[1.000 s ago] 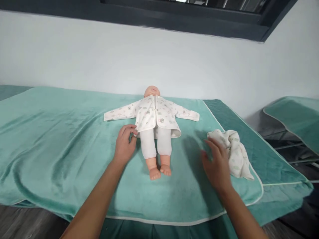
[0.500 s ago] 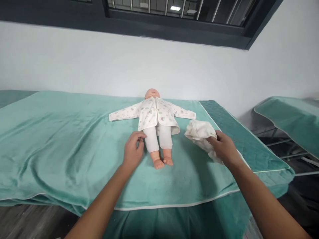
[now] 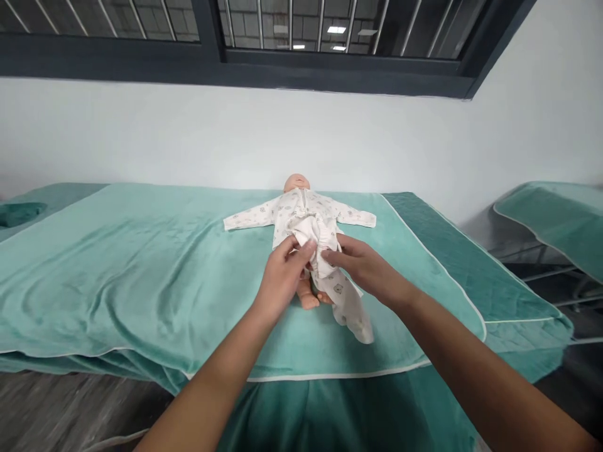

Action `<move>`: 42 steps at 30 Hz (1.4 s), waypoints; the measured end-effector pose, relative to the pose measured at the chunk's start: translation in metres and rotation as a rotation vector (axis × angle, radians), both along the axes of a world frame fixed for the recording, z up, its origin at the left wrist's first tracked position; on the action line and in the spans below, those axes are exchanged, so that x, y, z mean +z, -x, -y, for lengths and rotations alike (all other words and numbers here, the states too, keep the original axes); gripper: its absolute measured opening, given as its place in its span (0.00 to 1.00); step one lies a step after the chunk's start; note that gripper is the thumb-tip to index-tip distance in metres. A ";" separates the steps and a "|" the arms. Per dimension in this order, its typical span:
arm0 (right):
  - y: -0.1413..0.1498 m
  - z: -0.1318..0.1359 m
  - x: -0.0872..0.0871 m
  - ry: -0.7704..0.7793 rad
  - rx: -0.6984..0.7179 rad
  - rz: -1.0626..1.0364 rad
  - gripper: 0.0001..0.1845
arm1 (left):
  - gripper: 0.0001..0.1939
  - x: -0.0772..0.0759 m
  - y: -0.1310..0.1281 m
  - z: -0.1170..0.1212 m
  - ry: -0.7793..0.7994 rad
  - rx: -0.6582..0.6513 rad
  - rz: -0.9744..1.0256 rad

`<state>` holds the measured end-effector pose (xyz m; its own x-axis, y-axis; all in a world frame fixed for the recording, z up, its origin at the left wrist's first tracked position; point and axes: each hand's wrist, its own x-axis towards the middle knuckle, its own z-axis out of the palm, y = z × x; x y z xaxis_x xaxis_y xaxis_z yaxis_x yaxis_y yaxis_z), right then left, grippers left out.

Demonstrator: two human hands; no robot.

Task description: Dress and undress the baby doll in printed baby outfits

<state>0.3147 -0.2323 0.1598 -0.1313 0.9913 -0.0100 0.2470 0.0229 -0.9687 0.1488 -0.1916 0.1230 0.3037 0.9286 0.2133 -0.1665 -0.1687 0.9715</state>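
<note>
A baby doll [image 3: 296, 182] lies on its back on a green blanket, its arms spread wide in a white printed jacket [image 3: 254, 216]. Over its legs, both hands grip a pair of white printed baby pants [image 3: 351, 301], bunched at the upper end. My left hand [image 3: 285, 273] pinches the left edge of the bunched cloth. My right hand [image 3: 360, 260] has fingers and thumb closed on the right edge. One trouser leg hangs down toward the front right. The doll's bare feet show below the cloth; most of its legs are hidden.
The green blanket [image 3: 141, 282] with white piping covers a bed against a white wall [image 3: 211, 132]. Above is a dark-framed barred window [image 3: 330, 72]. Another green-covered bed [image 3: 556, 213] stands at the right, with a gap between. Dark floor shows at the lower left.
My right hand has brought the bunched pants from the right of the doll to above its legs. My left hand has moved right and taken hold of them. The view has shifted slightly.
</note>
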 end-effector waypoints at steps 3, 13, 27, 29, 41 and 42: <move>-0.002 0.003 0.016 -0.187 -0.074 0.283 0.17 | 0.16 0.023 0.005 -0.008 0.015 -0.027 -0.014; 0.010 -0.002 0.083 -0.912 0.011 1.038 0.10 | 0.08 0.117 0.014 -0.011 -0.135 -0.050 0.056; 0.019 0.001 0.124 -0.704 -0.088 0.319 0.24 | 0.10 0.146 0.052 -0.014 -0.527 0.163 -0.131; 0.024 -0.009 0.121 -0.687 -0.108 0.221 0.26 | 0.05 0.141 0.040 -0.001 -0.448 -0.017 -0.061; 0.006 -0.003 0.094 -0.212 0.198 0.097 0.24 | 0.13 0.104 0.042 -0.020 -0.115 -0.232 0.113; 0.006 -0.006 0.091 -0.223 0.167 0.048 0.26 | 0.14 0.101 0.041 -0.022 -0.093 -0.272 0.110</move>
<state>0.3086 -0.2267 0.2503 -0.2977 0.9343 0.1959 0.2669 0.2785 -0.9226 0.1076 -0.1700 0.2236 0.5086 0.7915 0.3389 -0.3215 -0.1905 0.9275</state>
